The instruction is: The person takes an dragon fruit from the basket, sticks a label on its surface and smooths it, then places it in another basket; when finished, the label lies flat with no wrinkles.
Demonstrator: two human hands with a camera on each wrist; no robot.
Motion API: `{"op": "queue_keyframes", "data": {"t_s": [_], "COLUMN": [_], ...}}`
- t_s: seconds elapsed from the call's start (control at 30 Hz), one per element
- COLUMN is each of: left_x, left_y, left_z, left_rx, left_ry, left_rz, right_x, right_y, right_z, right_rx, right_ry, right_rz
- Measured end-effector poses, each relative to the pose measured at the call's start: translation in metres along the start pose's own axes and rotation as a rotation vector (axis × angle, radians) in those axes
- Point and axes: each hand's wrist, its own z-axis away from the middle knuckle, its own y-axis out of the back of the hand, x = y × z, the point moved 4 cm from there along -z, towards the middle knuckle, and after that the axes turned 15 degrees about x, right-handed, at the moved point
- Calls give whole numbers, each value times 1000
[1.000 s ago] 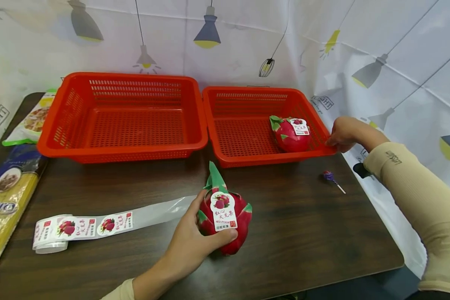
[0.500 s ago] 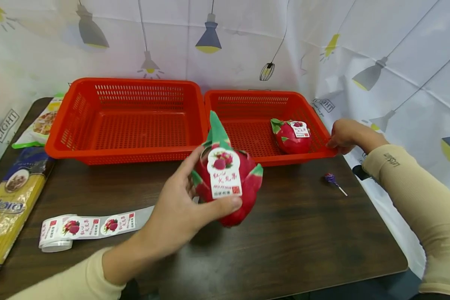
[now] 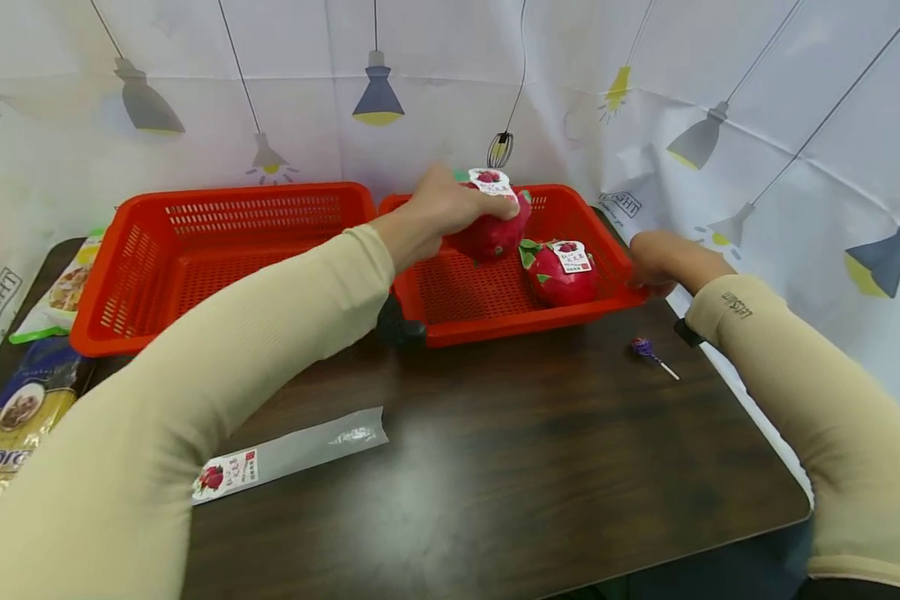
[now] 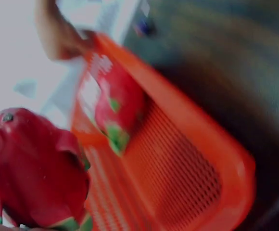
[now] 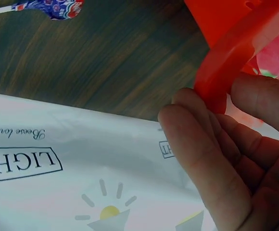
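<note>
My left hand (image 3: 450, 208) grips a red dragon fruit (image 3: 487, 232) with a white printed label on it, held over the left part of the smaller red basket (image 3: 510, 319). In the left wrist view this dragon fruit (image 4: 36, 168) shows its blossom end, close to the camera. A second labelled dragon fruit (image 3: 562, 279) lies at the right end of the same basket. With thumb and fingers, my right hand (image 3: 663, 262) pinches the basket's front right corner; the right wrist view shows the red rim (image 5: 226, 57) between the fingers (image 5: 197, 149).
A larger red basket (image 3: 112, 343) stands at the left. The label strip (image 3: 307, 450) lies on the table, its roll hidden behind my left sleeve. A wrapped lollipop (image 3: 648, 350) is near the right edge. Noodle packet (image 3: 26, 408) and another food bag (image 3: 63, 287) lie far left.
My left hand has lifted the dragon fruit from above the table, forward over the smaller basket. The right hand stays on the basket corner. The head view has shifted slightly.
</note>
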Motion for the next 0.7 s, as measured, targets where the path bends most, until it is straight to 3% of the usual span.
{"op": "queue_keyframes", "data": {"t_s": [0.13, 0.27, 0.43, 0.53, 0.7], "left_x": [-6, -15, -28, -35, -50], "left_y": [-30, -45, -46, -44, -45], "left_z": [-38, -57, -59, -56, -51], "left_rx": [9, 28, 59, 84, 122], "left_ry": [42, 31, -29, -65, -72], "left_rz": [-87, -157, -259, -280, -282], "right_x": [4, -3, -25, -34, -41], "right_y": [0, -1, -2, -2, 1], "right_z": [3, 7, 7, 5, 3], "right_rx": [29, 46, 57, 63, 70], "right_ry": [25, 71, 100, 102, 115], "right_rz": [8, 12, -1, -3, -1]}}
